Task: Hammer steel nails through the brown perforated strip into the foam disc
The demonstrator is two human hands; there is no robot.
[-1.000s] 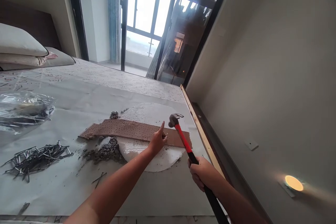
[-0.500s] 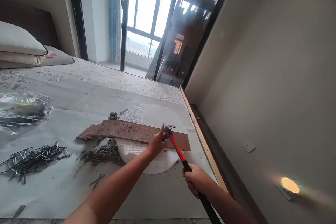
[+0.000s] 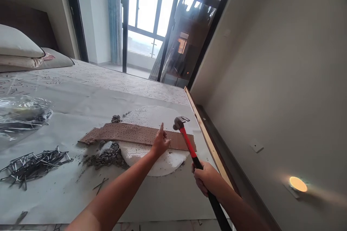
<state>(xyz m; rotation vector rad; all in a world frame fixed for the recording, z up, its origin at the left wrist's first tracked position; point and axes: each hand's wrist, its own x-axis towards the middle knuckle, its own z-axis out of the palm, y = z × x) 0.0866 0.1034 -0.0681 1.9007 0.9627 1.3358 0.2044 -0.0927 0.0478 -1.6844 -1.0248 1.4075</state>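
My right hand [image 3: 208, 179] is wrapped around the black handle of a claw hammer [image 3: 188, 140] with a red neck. The hammer's steel head is raised above the right part of a brown cardboard strip [image 3: 130, 133] dotted with small holes. Resting at that strip is my left hand [image 3: 161, 142], one digit pointing up and the other fingers bent in. Whatever those bent fingers hold, if anything, is hidden. Beneath the strip lies a white foam disc [image 3: 146, 114]. Grey gravel [image 3: 107, 156] sits by the disc's left edge, under and beside the strip.
A pile of nails [image 3: 35, 164] lies at the left, with loose nails [image 3: 100, 184] nearer me. Behind the pile is a clear plastic bag [image 3: 24, 113]. A wooden rail [image 3: 207, 135] runs along the right edge, beside the wall. Pillows [image 3: 18, 43] sit far left.
The hammer head has lifted away from my left hand, up and to the right. My right hand moved slightly right with it. My left hand shifted a little left.
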